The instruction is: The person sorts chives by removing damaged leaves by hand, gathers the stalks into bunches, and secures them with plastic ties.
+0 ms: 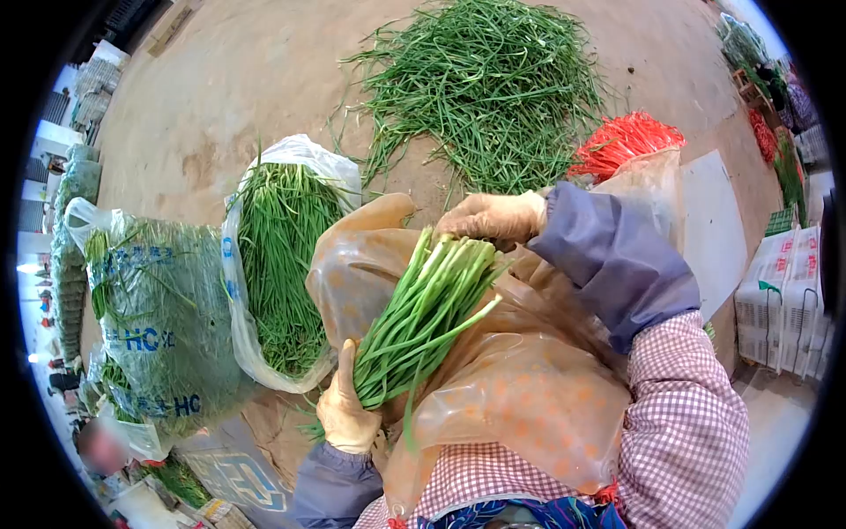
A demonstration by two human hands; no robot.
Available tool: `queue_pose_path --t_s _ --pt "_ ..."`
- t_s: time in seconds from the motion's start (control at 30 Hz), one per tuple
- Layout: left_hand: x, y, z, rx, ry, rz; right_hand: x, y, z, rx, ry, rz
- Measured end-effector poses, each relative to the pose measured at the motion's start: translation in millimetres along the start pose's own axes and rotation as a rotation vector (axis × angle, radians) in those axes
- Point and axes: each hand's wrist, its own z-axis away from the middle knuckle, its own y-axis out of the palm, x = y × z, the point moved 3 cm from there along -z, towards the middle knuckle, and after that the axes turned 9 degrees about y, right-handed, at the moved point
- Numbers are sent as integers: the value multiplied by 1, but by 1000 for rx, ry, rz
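Observation:
A bunch of garlic chives (pixel 425 309) lies slanted over my lap, pale cut ends up and green leaves down toward me. My left hand (pixel 349 410), in a pale glove, is closed around its lower leafy part, thumb pointing up along the side. At the pale ends my right hand (pixel 493 217), also gloved, is bent over with its fingers curled against the stems; its fingertips are partly hidden. One stem sticks out to the right of the bunch. Beneath it spreads a translucent orange-dotted apron (pixel 520 397).
A large loose heap of chives (pixel 485 84) covers the floor ahead. Red ties (pixel 630 141) lie at its right. An open white bag (pixel 242 291) full of chives stands left, beside a filled printed bag (pixel 167 326). White crates (pixel 780 300) stand far right.

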Motion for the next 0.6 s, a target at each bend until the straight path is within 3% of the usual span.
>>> queue_pose_path --t_s 0.03,0.07,0.1,0.2,0.23,0.3,0.33,0.37,0.43,0.5,0.6 --pt "1 1 1 -22 23 16 -8 -7 -3 -79 28 -9" --pt "0 2 2 23 -29 -20 29 1 27 -219 20 57" --pt "-1 3 3 2 -12 -52 34 -10 39 -334 -55 -78" --pt "-3 8 9 -5 13 -167 47 -67 80 -272 -765 -541" --pt "-7 7 9 -29 46 -196 51 -78 86 -209 -798 -579" --pt "-13 7 6 -75 120 -239 42 -76 75 -528 -504 -184" --pt "-14 8 5 -97 155 -254 38 -61 60 -558 -290 -86" --pt "-15 8 5 -87 165 -283 40 -35 54 -431 -163 67" --pt "-20 5 4 -59 182 -349 47 -2 45 -369 -98 478" --pt "-21 5 5 -36 174 -392 44 12 33 -299 75 620" --pt "-18 8 6 -22 172 -440 37 25 26 -203 -2 681"
